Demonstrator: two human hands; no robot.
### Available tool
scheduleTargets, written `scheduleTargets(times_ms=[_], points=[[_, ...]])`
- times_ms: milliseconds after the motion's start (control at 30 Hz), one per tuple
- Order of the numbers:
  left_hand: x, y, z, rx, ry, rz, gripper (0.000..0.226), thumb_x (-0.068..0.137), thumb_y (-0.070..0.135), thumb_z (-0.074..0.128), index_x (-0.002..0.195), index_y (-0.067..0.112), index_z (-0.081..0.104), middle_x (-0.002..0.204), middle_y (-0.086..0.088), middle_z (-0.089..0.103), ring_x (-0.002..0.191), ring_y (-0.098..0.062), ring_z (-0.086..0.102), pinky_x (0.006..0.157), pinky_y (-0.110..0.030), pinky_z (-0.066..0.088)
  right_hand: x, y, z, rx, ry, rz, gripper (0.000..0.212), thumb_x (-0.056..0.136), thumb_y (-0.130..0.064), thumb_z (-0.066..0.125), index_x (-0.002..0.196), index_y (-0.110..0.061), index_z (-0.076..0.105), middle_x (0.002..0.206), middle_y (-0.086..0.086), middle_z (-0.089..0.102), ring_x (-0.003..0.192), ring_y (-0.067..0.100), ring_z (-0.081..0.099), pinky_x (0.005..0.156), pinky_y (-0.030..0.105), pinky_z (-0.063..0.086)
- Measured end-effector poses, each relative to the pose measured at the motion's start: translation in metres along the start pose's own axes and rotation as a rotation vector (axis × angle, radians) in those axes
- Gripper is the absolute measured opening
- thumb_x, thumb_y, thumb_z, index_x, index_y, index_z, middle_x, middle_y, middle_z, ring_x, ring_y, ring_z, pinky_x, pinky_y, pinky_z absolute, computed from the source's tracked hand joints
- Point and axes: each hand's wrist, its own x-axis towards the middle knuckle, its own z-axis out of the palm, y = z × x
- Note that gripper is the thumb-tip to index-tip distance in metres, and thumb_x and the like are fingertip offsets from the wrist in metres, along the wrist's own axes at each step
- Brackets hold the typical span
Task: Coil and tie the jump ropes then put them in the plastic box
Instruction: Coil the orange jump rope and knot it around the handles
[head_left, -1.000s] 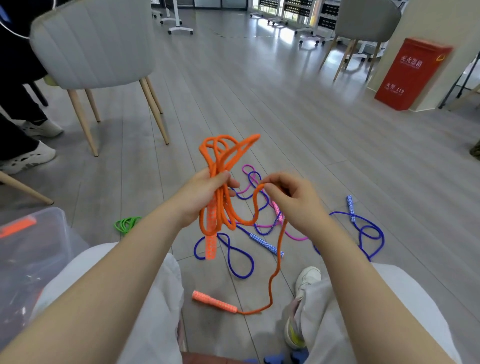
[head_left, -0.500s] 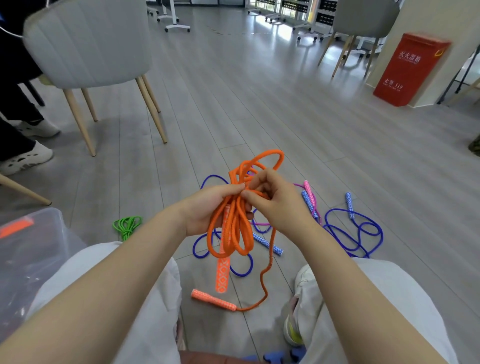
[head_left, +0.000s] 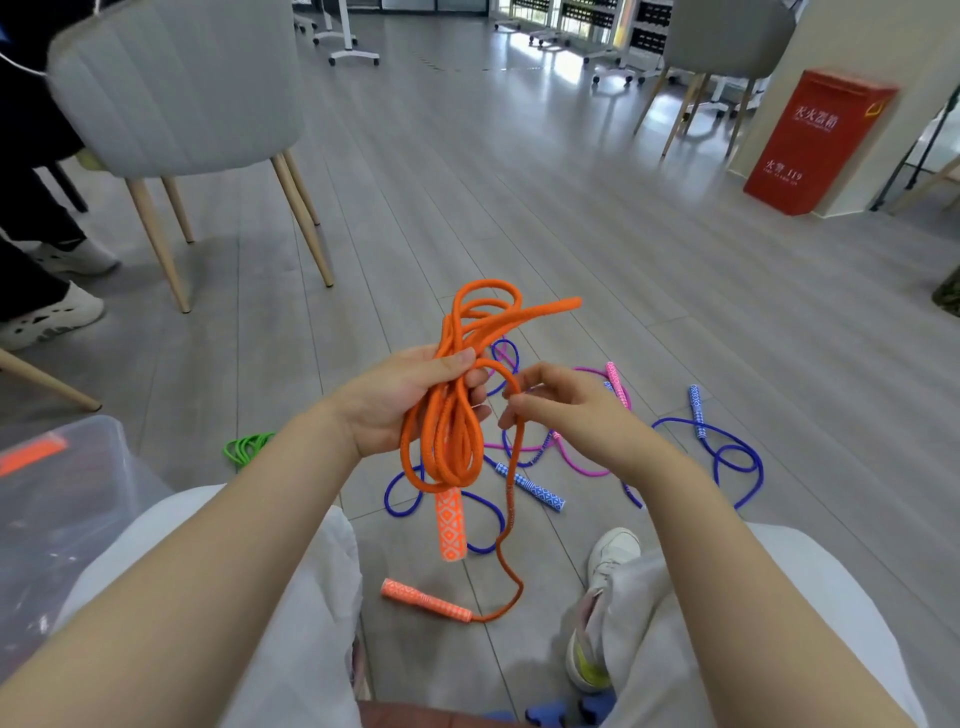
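So the left hand (head_left: 410, 400) has its fingers and thumb wrapped around a bundle of thick orange jump rope (head_left: 457, 415). Loops stick out above the fist and hang below it, and one patterned orange handle (head_left: 451, 525) dangles under the bundle. How many loops are in there is hard to count, since they overlap and the palm hides the middle of them.

The right hand (head_left: 566, 410) is just beside the bundle, fingers curled in, pinching the loose strand of the same rope. That strand runs down to the second orange handle (head_left: 426, 603) lying on the grey plank floor (head_left: 519, 208) between the person's knees. The fingertips face away from the camera, so the exact pinch isn't clear.

On the floor past the hands there's a dark blue jump rope with blue patterned handles (head_left: 727, 462) and a pink-purple jump rope with a pink handle (head_left: 615, 382), tangled over each other and partly hidden behind the hands and the orange loops. A coiled bright green rope (head_left: 247, 447) sits near the left forearm, half blocked by it.

The clear plastic storage box (head_left: 72, 493) is at the left edge, cut off by the frame; its contents are blurry, with something orange on it. Grey padded chair with wooden legs (head_left: 176, 93) is up left, red metal cabinet with white lettering (head_left: 815, 140) is far right.
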Motion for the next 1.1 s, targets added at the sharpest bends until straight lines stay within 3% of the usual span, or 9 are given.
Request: scheduleTargets(times_ms=[167, 300, 400, 533, 667, 767, 867, 967, 1100], points=[[-0.006, 0.006, -0.004, 0.084, -0.005, 0.024, 0.007, 0.086, 0.011, 0.056, 0.09, 0.006, 0.061, 0.083, -0.01, 0.063, 0.078, -0.023, 0.066, 0.072, -0.034, 0.06, -0.003, 0.002, -0.008, -0.034, -0.039, 0.011, 0.013, 0.098, -0.016, 0.053, 0.102, -0.009, 0.063, 0.089, 0.003, 0.073, 0.087, 0.012, 0.069, 0.089, 0.029, 0.052], [-0.001, 0.004, -0.008, 0.29, 0.178, 0.008, 0.007, 0.091, 0.007, 0.061, 0.097, 0.011, 0.062, 0.079, -0.011, 0.067, 0.074, -0.024, 0.067, 0.074, -0.04, 0.058, -0.003, 0.0, -0.007, -0.012, 0.111, -0.043, 0.013, 0.1, -0.018, 0.05, 0.1, -0.014, 0.063, 0.071, 0.007, 0.056, 0.065, 0.017, 0.057, 0.069, 0.03, 0.058], [0.003, -0.001, -0.009, 0.401, 0.264, 0.006, 0.005, 0.091, 0.013, 0.063, 0.096, 0.012, 0.061, 0.078, -0.011, 0.064, 0.068, -0.021, 0.064, 0.064, -0.034, 0.058, -0.001, 0.003, -0.007, -0.138, 0.2, -0.062, 0.014, 0.1, -0.028, 0.05, 0.1, -0.025, 0.064, 0.068, 0.004, 0.049, 0.058, 0.013, 0.044, 0.054, 0.025, 0.046], [0.004, -0.009, -0.002, 0.522, 0.218, 0.03, 0.003, 0.094, 0.017, 0.06, 0.097, 0.016, 0.061, 0.078, -0.006, 0.059, 0.068, -0.017, 0.06, 0.06, -0.026, 0.056, 0.003, 0.005, 0.001, -0.208, 0.285, -0.138, 0.013, 0.099, -0.029, 0.051, 0.094, -0.03, 0.064, 0.063, -0.001, 0.05, 0.049, 0.005, 0.036, 0.047, 0.017, 0.034], [0.006, -0.015, -0.001, 0.455, 0.107, -0.002, 0.012, 0.099, 0.02, 0.052, 0.105, 0.011, 0.059, 0.076, 0.0, 0.062, 0.069, -0.014, 0.06, 0.069, -0.031, 0.054, 0.008, 0.009, 0.012, -0.151, 0.324, -0.148, 0.012, 0.099, -0.029, 0.052, 0.096, -0.023, 0.063, 0.063, 0.001, 0.049, 0.05, 0.007, 0.038, 0.05, 0.021, 0.036], [0.008, -0.009, -0.002, 0.213, 0.119, 0.068, 0.011, 0.1, 0.016, 0.048, 0.101, 0.011, 0.058, 0.074, 0.0, 0.057, 0.069, -0.015, 0.059, 0.077, -0.037, 0.052, 0.007, 0.007, 0.007, -0.02, 0.293, -0.064, 0.011, 0.097, -0.029, 0.055, 0.095, -0.02, 0.061, 0.062, -0.004, 0.056, 0.057, 0.01, 0.051, 0.062, 0.029, 0.05], [0.006, 0.001, -0.002, -0.029, 0.076, 0.14, 0.014, 0.1, 0.016, 0.042, 0.098, 0.011, 0.055, 0.07, 0.002, 0.053, 0.063, -0.013, 0.057, 0.074, -0.031, 0.055, 0.005, 0.008, 0.001, 0.094, 0.111, -0.023, 0.012, 0.097, -0.021, 0.055, 0.099, -0.014, 0.064, 0.082, 0.0, 0.072, 0.084, 0.012, 0.068, 0.086, 0.03, 0.053], [0.002, 0.006, -0.003, -0.066, 0.046, 0.187, 0.014, 0.099, 0.015, 0.041, 0.094, 0.012, 0.054, 0.071, 0.002, 0.052, 0.064, -0.012, 0.057, 0.075, -0.031, 0.056, 0.01, 0.016, 0.006, 0.133, -0.038, -0.044, 0.023, 0.09, -0.02, 0.057, 0.109, -0.012, 0.067, 0.109, 0.0, 0.072, 0.111, 0.012, 0.063, 0.102, 0.029, 0.044], [-0.002, 0.007, -0.003, -0.059, 0.02, 0.2, 0.013, 0.098, 0.017, 0.043, 0.094, 0.013, 0.054, 0.072, 0.001, 0.053, 0.066, -0.012, 0.058, 0.078, -0.033, 0.056, 0.015, 0.026, 0.016, 0.169, -0.141, 0.022, 0.035, 0.083, -0.013, 0.063, 0.118, -0.011, 0.064, 0.117, 0.0, 0.069, 0.114, 0.011, 0.061, 0.099, 0.024, 0.045]])
